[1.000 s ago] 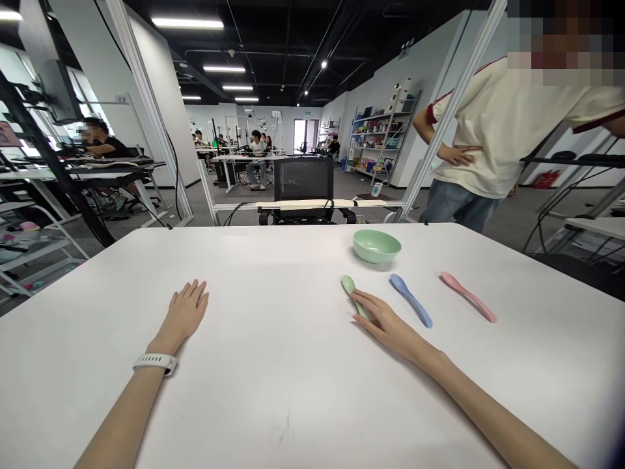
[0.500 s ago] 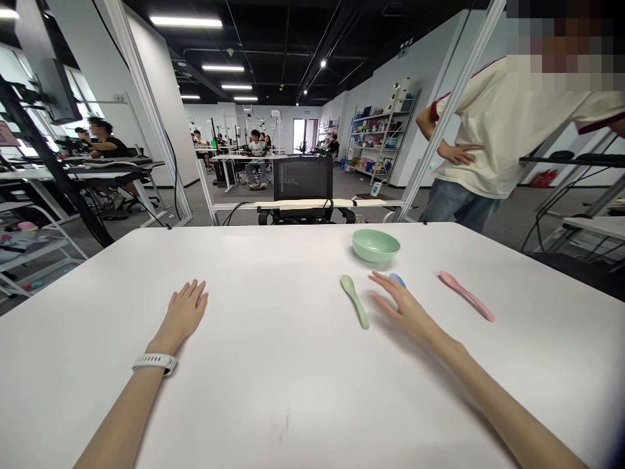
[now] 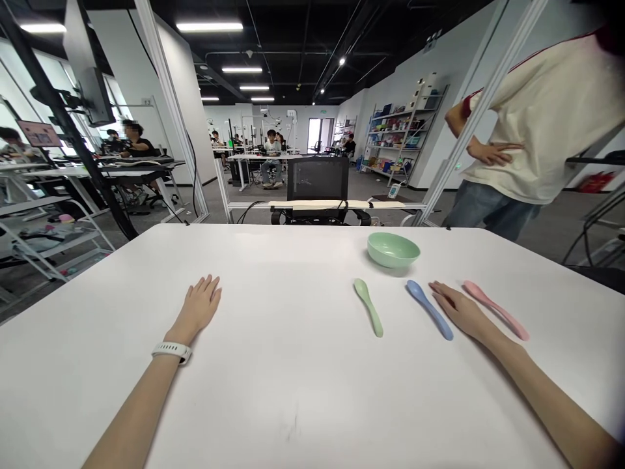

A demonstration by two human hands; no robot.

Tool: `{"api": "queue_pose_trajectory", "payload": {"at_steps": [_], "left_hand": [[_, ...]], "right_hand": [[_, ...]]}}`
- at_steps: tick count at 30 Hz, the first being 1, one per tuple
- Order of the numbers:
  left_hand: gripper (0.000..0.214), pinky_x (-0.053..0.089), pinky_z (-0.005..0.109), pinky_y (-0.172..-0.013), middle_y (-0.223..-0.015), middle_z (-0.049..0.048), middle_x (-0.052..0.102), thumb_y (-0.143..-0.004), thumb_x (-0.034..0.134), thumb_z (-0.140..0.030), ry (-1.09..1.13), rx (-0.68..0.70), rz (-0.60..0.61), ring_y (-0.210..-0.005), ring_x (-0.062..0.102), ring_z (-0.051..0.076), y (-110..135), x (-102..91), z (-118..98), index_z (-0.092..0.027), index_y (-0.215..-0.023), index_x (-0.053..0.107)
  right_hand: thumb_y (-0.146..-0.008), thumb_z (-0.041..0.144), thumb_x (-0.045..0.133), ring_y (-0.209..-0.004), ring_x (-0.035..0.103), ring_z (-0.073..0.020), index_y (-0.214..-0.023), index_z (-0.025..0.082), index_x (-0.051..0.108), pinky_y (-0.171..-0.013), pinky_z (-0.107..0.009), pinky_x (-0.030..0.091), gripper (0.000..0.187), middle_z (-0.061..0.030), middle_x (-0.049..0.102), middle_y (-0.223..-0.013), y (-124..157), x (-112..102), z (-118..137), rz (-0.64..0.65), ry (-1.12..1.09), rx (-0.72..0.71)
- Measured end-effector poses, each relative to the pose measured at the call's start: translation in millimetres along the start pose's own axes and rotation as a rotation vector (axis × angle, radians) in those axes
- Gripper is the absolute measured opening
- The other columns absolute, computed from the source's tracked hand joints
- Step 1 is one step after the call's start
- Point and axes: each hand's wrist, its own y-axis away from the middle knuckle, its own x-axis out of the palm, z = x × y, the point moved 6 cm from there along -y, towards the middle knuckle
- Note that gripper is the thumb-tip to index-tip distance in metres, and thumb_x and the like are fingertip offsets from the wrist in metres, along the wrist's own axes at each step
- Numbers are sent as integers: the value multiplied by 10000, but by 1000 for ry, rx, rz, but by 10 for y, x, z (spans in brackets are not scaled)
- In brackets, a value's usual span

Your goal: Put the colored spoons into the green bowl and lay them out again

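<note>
Head view: 2 bare hands lie flat on the white table (image 3: 293, 397), both grips released, nothing held. The right hand (image 3: 461, 311) has moved across and now rests between the blue spoon (image 3: 430, 310) and the pink spoon (image 3: 495, 311), its fingertips just beside the blue spoon's bowl. The green spoon (image 3: 368, 307) lies farther left, near the green bowl (image 3: 393, 250). The left hand (image 3: 198, 306) (white watch band (image 3: 170, 352) on its wrist) sits well apart. Beyond the far right corner, a standing person (image 3: 547, 124) has 1 hand on the hip.

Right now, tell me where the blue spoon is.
In the head view, the blue spoon lies right of centre on the white table, between the green spoon and the right hand.
</note>
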Motion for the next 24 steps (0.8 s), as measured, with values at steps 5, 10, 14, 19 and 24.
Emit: {"api": "queue_pose_trajectory", "payload": {"at_steps": [5, 10, 14, 19, 24], "left_hand": [[732, 374, 629, -1433, -1858, 200, 520, -1140, 257, -428, -7, 6, -30, -1755, 470, 352, 13, 21, 8, -141, -1722, 596], [738, 351, 646, -1444, -1868, 216, 496, -1144, 249, -430, 10, 5, -23, -1765, 452, 365, -6, 55, 37, -124, -1727, 583], [744, 334, 638, -1454, -1883, 204, 475, -1147, 236, -426, 18, 3, -6, -1776, 433, 357, -24, 81, 56, -121, -1741, 563], [720, 339, 611, -1456, -1884, 179, 485, -1155, 253, -422, -5, -2, -5, -1775, 436, 339, -20, 68, 49, -152, -1742, 570], [731, 317, 593, -1468, -1905, 191, 443, -1161, 241, -416, -14, -11, 28, -1790, 408, 335, -9, 61, 31, -124, -1761, 540]], "right_hand": [[-1086, 284, 531, -1688, 552, -418, -1240, 138, 822, -1410, -490, 379, 360, -325, 696, -1643, -2, 59, -120, -7, -35, 4], [-1069, 295, 521, -1672, 574, -412, -1254, 157, 838, -1408, -516, 407, 392, -280, 740, -1612, -37, 65, -138, -16, -2, -12], [-1047, 339, 511, -1649, 608, -375, -1276, 195, 846, -1395, -503, 459, 431, -198, 783, -1581, -74, 84, -190, -27, 72, 3], [-1059, 364, 484, -1658, 599, -366, -1332, 184, 844, -1399, -493, 458, 487, -199, 770, -1609, -96, 113, -251, -20, 91, -16], [-1068, 361, 466, -1667, 586, -379, -1365, 158, 831, -1405, -499, 446, 512, -221, 736, -1650, -81, 111, -251, -22, 98, -15]]}}
